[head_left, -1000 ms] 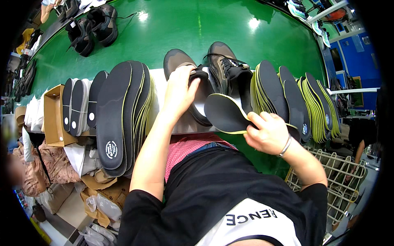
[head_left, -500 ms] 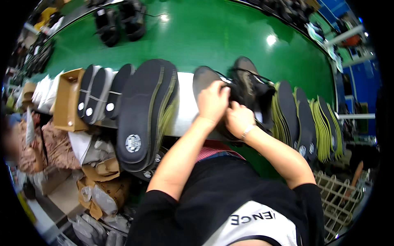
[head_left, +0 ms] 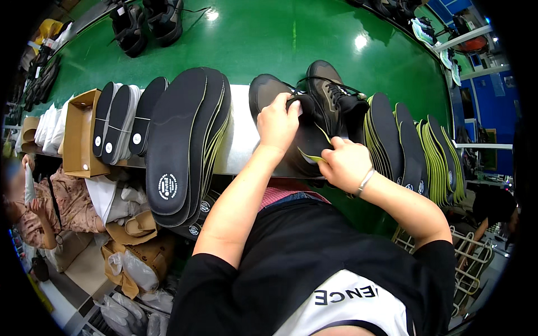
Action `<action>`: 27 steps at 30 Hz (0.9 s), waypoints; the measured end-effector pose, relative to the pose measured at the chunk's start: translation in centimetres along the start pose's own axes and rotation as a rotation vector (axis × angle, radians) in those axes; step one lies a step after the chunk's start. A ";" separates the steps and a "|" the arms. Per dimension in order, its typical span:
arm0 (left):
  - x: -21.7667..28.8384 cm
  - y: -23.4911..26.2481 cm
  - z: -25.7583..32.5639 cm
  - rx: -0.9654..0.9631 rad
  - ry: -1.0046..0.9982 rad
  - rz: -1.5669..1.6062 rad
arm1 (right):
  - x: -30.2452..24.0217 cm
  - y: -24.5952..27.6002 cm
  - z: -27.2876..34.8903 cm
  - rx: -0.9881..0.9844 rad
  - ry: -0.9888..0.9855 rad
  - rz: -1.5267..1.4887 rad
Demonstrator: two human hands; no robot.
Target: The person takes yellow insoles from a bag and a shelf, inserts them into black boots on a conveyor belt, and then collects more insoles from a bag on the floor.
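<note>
My left hand (head_left: 278, 124) pinches the opening of a dark shoe (head_left: 262, 94), whose toe points away from me on the bench. My right hand (head_left: 346, 162) grips the heel end of a black insole (head_left: 311, 143) with yellow-green edges. That insole bends upward at the shoe's opening; its front part is hidden inside. Beside this shoe, on the right, stands its laced mate (head_left: 325, 87), which neither hand holds. Stacked black insoles (head_left: 384, 131) with green undersides stand just to the right of the pair.
Left of the shoes, a large insole stack (head_left: 176, 123) leans along the silver bench (head_left: 238, 120). Beyond it are banded insoles (head_left: 119, 120) and a cardboard box (head_left: 81, 131). A person (head_left: 75, 196) is at the left. More shoes (head_left: 162, 19) rest on the green surface (head_left: 269, 39) ahead.
My right hand has drawn back from the shoe and to the right, and the insole's green edge now shows bent upward. My left hand stays at the shoe opening. The whole view has shifted slightly.
</note>
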State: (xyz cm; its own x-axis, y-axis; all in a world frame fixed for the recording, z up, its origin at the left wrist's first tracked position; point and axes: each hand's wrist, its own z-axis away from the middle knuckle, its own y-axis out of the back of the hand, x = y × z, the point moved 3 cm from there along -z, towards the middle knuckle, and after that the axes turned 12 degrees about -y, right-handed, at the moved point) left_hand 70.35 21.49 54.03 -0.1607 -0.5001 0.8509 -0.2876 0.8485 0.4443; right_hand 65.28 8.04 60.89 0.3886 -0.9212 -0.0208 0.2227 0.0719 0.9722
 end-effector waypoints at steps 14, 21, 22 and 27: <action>-0.3 0.3 0.8 0.038 -0.008 0.019 | -2.1 -5.9 -6.6 -0.566 0.026 0.222; 0.0 0.2 0.5 -0.020 0.016 0.034 | -1.8 -7.6 -6.9 -0.520 0.017 0.448; 0.1 0.2 0.5 -0.017 0.007 0.039 | -2.0 -7.5 -7.0 -0.519 0.019 0.449; -0.1 0.2 0.5 0.003 -0.029 0.033 | -1.8 -6.3 -5.9 -0.568 0.142 0.486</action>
State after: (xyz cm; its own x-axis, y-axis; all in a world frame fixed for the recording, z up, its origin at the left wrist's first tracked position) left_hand 69.81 21.59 53.90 -0.1974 -0.4770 0.8565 -0.2848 0.8639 0.4155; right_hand 68.45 11.50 53.39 0.6633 -0.6802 0.3121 0.4078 0.6782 0.6113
